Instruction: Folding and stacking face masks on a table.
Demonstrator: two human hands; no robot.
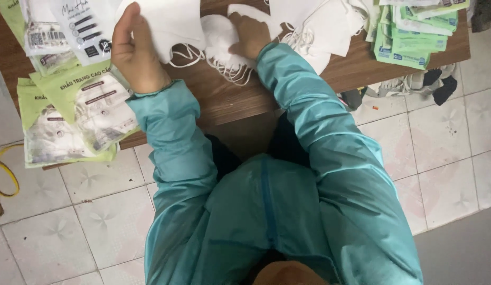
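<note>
- Here we look straight down on a person in a teal jacket (288,211), both arms stretched forward to a brown wooden table (224,97).
- Left hand (137,50): fingers curled closed on a white face mask (169,24), thumb side up; the mask is lifted at the table's far edge and its ear loops hang below the hand.
- Right hand (251,34): lies flat, fingers loosely spread, pressing on a small heap of white masks (222,39); it grips nothing that we can make out.
- The heap sits mid-table between the two hands, the masks folded, soft-looking, with thin white loops (232,71) spilling toward the near edge.
- More loose white masks (319,26) lie just right of the right hand.
- Green-and-clear packets (71,116) overlap at the table's left end, some overhanging the edge; a second stack of green packets (414,37) rests at the right end.
- Pale tiled floor (97,221) below.
</note>
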